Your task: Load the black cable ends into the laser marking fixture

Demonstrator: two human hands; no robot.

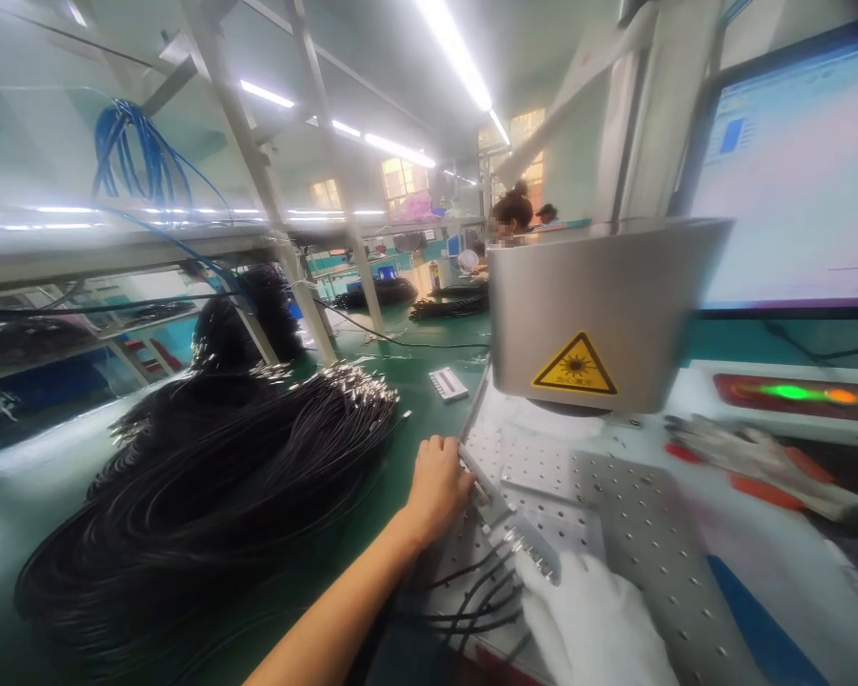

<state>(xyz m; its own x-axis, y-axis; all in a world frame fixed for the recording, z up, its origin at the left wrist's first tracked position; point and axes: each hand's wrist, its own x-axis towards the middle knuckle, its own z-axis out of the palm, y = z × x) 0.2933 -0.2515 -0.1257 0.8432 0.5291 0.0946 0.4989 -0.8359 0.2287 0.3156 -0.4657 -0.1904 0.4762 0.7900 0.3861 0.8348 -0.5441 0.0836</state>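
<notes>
A narrow metal fixture (498,513) lies slantwise over the perforated metal plate (632,519). My bare left hand (439,481) is closed round its far end, fingers curled over the edge. Silver cable connectors (525,548) sit in a row at the near end, and their black cables (482,595) run off to the left. In a white glove, my right hand (589,619) grips that near end beside the connectors; part of its fingers is hidden.
Left lies a large coil of black cables (235,486) with silver ends. A grey machine head (600,305) with a laser warning sign hangs above the plate. Worn gloves (764,462), a monitor (800,181) and an indicator panel (800,393) are at right. A person (512,214) is beyond.
</notes>
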